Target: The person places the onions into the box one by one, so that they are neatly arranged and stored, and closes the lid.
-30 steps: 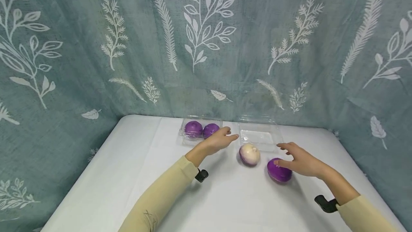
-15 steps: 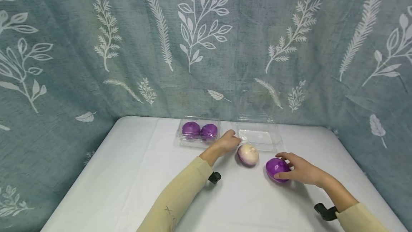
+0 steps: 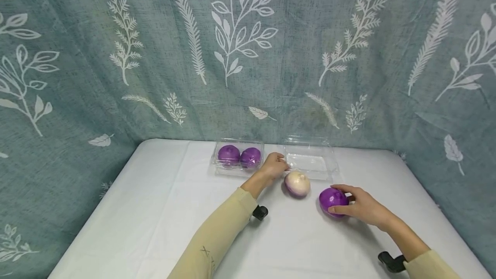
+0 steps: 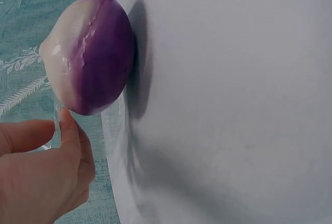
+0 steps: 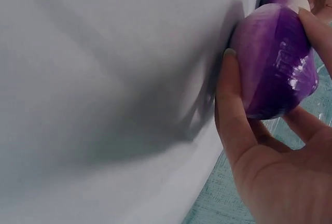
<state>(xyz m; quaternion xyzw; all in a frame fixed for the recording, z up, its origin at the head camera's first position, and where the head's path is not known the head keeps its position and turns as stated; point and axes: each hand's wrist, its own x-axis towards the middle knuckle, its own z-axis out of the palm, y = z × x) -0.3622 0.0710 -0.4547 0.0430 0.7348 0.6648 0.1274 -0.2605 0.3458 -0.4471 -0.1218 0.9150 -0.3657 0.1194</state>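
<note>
My right hand [image 3: 362, 203] grips a glossy purple onion [image 5: 272, 60] on the table, thumb on its near side and fingers curled round the far side. Left of it sits a white-and-purple onion [image 3: 297, 183], which no hand holds; its pale pointed end shows in the left wrist view. Just behind that onion, my left hand [image 3: 274, 166] pinches the left edge of a clear plastic container [image 3: 310, 162] between thumb and fingertips. The container's lid stands up at the back, and no onion lies inside it.
A second clear plastic container [image 3: 217, 165], lid down over two purple onions [image 3: 228, 155], stands at the back left of the white table [image 3: 155, 218]. Behind the table hangs a green-blue curtain [image 3: 248, 55] with white leaf prints.
My left hand has moved right to the container's edge and its fingers have drawn together. The right hand, loosely over the purple onion before, has curled round it.
</note>
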